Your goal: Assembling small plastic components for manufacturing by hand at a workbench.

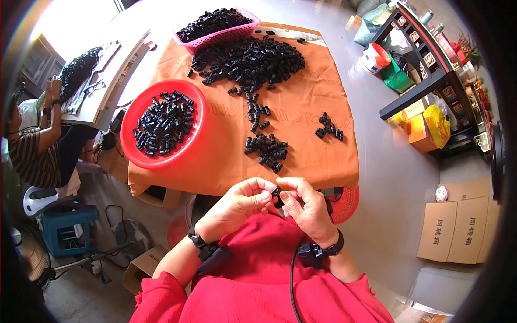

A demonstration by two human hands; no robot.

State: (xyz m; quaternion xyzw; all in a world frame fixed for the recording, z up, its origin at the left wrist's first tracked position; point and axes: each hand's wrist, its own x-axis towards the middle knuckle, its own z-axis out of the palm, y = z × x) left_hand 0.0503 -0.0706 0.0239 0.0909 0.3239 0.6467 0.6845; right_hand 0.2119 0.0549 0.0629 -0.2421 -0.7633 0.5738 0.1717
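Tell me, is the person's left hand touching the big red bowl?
Apart. The head view shows it: orange cloth lies in plain sight between the left hand and the red bowl.

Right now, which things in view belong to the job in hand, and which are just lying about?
Job, by the look of it:
- small black part at the fingertips of left hand and right hand
- heap of black parts on orange cloth
- red basin and pink basket, both holding black parts

Probably just lying about:
- blue stool
- cardboard boxes at right
- yellow bag
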